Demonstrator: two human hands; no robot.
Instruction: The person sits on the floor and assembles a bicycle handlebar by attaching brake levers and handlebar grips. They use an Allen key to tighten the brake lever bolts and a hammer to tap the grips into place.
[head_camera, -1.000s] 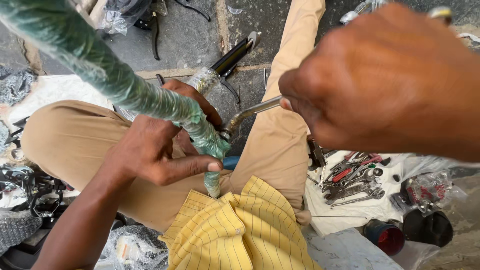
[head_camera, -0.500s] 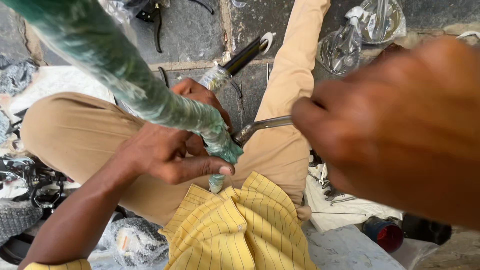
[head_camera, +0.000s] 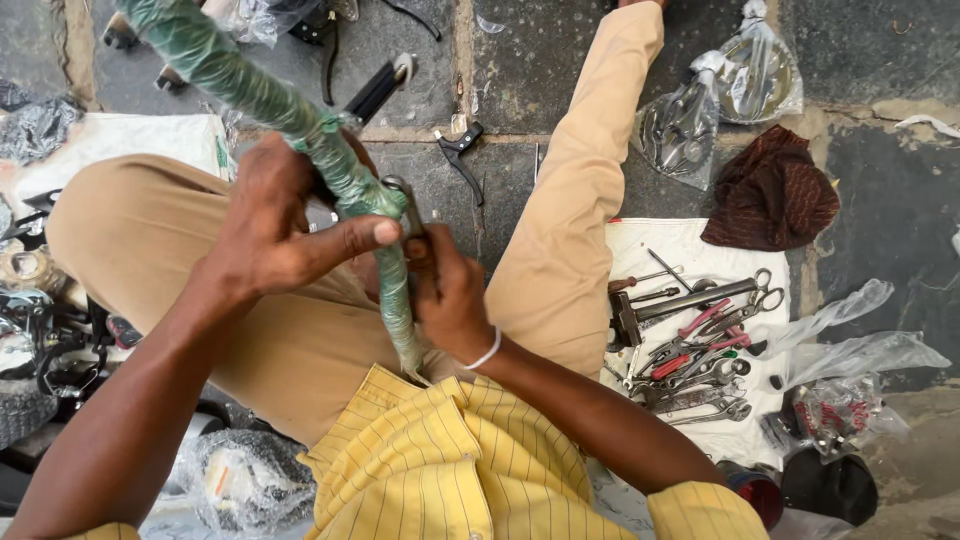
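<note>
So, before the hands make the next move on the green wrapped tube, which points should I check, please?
1. Left hand has a firm grip on the long tube wrapped in green plastic film: ok.
2. Right hand holds the slim grey metal tool against the tube: ok.
3. Tool tip seated: cannot tell, hidden.
4. Tube's lower end steady near the yellow striped shirt: cannot tell.
5. Spare hand tools on the white cloth nearby: ok.

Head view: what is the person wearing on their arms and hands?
Both hands, left hand and right hand, are bare, no gloves. The forearms are uncovered; short yellow sleeves with thin dark stripes end near the elbows, part of a matching shirt. A thin white band circles the right wrist. No watch or rings can be seen.
</note>
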